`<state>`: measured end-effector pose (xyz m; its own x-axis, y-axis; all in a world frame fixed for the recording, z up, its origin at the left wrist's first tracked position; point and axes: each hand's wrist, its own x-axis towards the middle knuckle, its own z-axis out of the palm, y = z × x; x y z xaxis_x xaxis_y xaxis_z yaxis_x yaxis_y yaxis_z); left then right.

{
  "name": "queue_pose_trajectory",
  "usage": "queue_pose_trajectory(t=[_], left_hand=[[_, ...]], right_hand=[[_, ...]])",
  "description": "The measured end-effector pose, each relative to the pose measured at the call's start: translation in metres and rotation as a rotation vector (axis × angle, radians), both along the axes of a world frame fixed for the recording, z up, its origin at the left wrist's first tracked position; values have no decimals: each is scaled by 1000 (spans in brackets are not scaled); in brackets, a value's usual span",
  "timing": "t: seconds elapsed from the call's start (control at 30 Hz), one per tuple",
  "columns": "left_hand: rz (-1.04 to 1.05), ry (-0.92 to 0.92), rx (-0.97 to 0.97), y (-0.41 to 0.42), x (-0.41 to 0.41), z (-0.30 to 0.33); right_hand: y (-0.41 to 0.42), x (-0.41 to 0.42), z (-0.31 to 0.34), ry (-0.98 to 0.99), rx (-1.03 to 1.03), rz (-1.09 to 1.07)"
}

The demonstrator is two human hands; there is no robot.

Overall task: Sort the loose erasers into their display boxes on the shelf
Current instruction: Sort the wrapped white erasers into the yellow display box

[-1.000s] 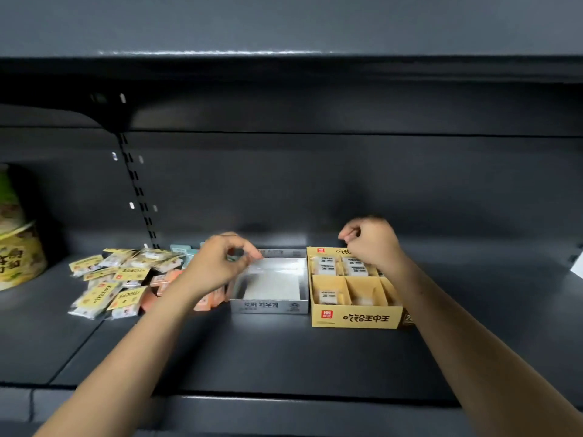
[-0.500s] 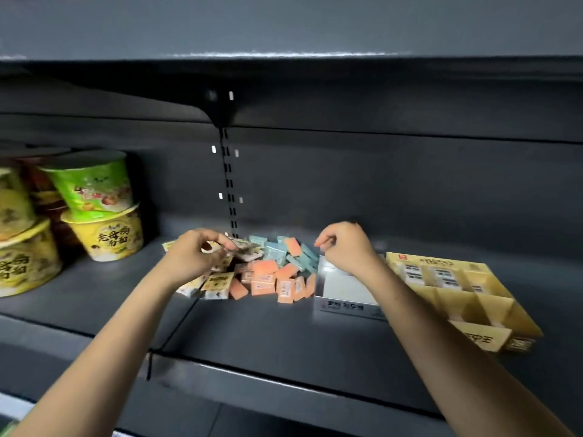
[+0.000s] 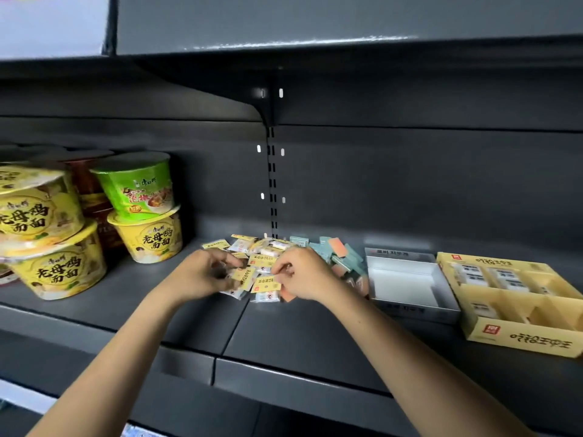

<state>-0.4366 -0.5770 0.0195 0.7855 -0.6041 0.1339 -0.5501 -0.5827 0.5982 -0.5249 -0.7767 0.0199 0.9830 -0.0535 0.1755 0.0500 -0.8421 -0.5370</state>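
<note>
From the head view, the sorting looks barely begun. The heap of loose erasers lies on the dark shelf in the middle, with yellow-labelled wrapped ones on its left side and teal and orange blocks on its right. Both hands are in the near part of the heap. The left hand has its fingers curled among the yellow-labelled packets; it is blurred, so I cannot tell whether it really holds one. The right hand pinches a yellow-labelled packet at its edge.

Just right of the heap sits the grey display box, and nothing shows inside it. Right again, touching it, stands the yellow display box with dividers; I count about five wrapped erasers in its far and left compartments, while the near ones look unfilled. So I judge nearly everything is left to do.

Counted: two display boxes, two hands, roughly a dozen yellow-labelled packets visible, and perhaps ten teal and orange blocks, some hidden by the right hand. Far left stand five noodle bowls in stacks.
</note>
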Motion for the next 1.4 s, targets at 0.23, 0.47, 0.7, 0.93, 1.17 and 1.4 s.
queue_pose_trajectory(t=[0.23, 0.47, 0.7, 0.93, 1.17, 1.4], left_hand=[[-79, -63, 178, 0, 15, -24], [-43, -64, 100, -10, 17, -26], [62, -251, 88, -8, 13, -17], [87, -64, -226, -27, 2, 3], [-1, 173, -459, -89, -27, 15], [-193, 363, -580, -182, -75, 23]], right_hand=[[15, 5, -10, 117, -281, 60], [20, 2, -12, 83, -396, 87], [16, 1, -15, -20, -328, 5], [-20, -13, 8, -105, -9, -88], [-87, -52, 37, -174, 166, -196], [-175, -115, 56, -216, 142, -357]])
